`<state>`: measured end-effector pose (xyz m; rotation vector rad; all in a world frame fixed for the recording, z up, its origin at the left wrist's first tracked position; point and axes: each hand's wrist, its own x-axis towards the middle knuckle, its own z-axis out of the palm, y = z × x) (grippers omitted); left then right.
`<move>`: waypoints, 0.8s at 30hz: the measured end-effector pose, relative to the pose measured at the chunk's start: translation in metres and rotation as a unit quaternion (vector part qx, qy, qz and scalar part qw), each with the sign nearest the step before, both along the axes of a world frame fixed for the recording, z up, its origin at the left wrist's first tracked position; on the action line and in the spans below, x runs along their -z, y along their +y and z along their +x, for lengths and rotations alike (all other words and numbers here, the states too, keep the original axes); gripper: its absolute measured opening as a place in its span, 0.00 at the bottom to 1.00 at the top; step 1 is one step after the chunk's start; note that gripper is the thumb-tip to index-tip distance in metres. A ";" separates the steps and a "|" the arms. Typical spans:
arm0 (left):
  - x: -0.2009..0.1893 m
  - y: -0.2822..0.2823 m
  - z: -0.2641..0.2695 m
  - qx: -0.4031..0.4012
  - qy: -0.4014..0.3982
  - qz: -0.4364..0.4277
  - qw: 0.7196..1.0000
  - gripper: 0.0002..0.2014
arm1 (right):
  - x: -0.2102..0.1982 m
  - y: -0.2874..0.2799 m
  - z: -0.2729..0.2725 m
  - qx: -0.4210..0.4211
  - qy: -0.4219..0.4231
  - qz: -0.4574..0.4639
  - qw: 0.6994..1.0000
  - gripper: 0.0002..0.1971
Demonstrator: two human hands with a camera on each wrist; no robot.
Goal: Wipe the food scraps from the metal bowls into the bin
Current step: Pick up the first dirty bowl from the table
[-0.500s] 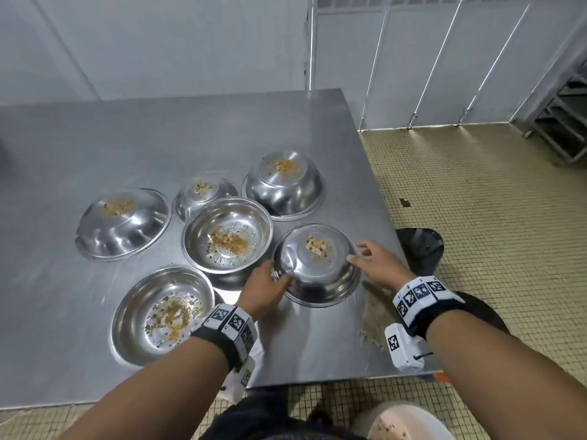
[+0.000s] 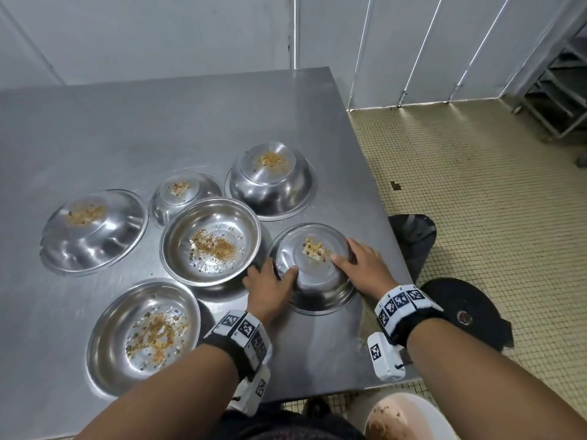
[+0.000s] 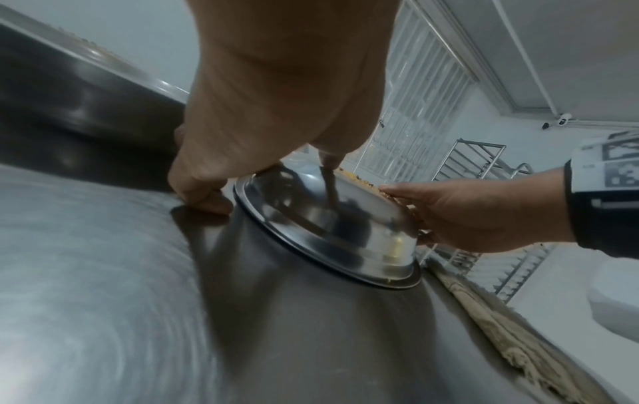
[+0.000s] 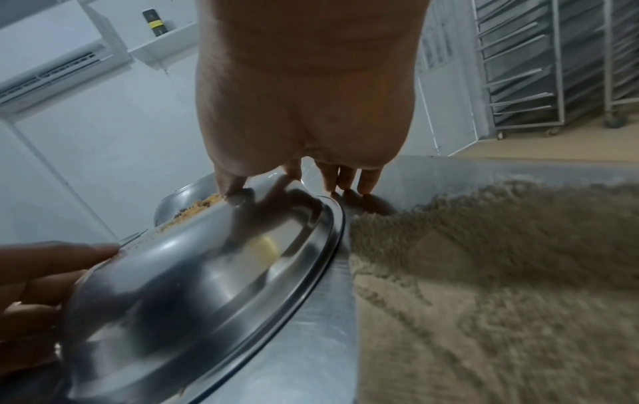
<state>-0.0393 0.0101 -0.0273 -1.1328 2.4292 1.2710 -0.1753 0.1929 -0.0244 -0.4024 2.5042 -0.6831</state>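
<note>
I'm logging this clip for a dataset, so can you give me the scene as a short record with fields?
surface: steel table
bowls: six metal bowls, four upside down, two upright
scraps: crumbs on every bowl
held bowl: upside-down bowl near the table's right edge
left hand: grips the held bowl's left side
right hand: grips its right side, thumb on top
bin: below the table's near edge
cloth: on the table, right of the held bowl

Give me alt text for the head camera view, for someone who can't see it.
Both hands, left hand and right hand, hold an upturned metal bowl with food scraps on its base, near the right edge of a steel table. Five more scrap-covered bowls sit to its left and beyond it, two upright and three upturned. A bin shows at the lower edge.
</note>
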 end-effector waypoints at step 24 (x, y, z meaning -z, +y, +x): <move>0.007 0.006 -0.027 -0.234 0.175 0.321 0.901 0.32 | 0.001 0.020 0.002 0.060 -0.057 -0.102 0.991 0.38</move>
